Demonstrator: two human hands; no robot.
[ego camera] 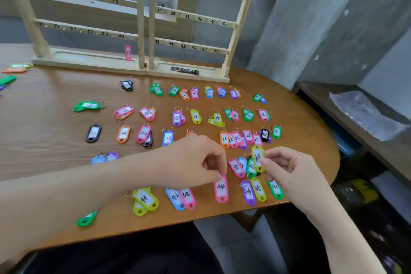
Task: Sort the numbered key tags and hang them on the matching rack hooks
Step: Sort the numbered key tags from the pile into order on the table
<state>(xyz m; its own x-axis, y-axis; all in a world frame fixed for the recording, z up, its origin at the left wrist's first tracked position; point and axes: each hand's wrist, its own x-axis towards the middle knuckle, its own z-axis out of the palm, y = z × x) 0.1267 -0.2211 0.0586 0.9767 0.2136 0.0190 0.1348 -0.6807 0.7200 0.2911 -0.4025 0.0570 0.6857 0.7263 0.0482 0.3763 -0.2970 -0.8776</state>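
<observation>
Key tags (195, 116) cover a rounded wooden table (55, 100) beside grey walls (322, 24).

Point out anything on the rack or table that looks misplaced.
One pink plastic key tag hangs on the left wooden rack under the hook marked 24, though its label seems to read 37 rather than 24. A small dark packet lies on the right rack's base, unrelated to the tags.
</observation>
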